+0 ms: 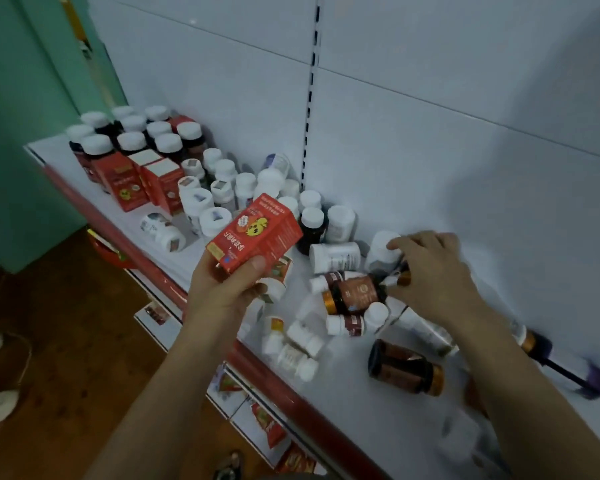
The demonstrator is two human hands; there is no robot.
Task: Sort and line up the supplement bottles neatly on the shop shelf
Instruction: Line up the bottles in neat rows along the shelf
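Observation:
My left hand (222, 289) grips a red supplement box (255, 233) with a cartoon print and holds it above the white shelf (361, 420). My right hand (433, 268) reaches into a heap of fallen bottles, its fingers curled over a small amber bottle (404, 277) beside a white bottle (381, 251). A dark brown bottle with a gold cap (355, 294) lies just left of that hand. Upright dark bottles with white caps (132, 140) and red boxes (142, 181) stand grouped at the far left. White bottles (215, 188) stand in the middle.
A large amber jar (406, 368) lies on its side near the front edge. The shelf has a red front strip (160, 275). Boxes sit on a lower shelf (267, 427). A white slotted back panel (430, 116) rises behind. Wooden floor (84, 323) lies at the left.

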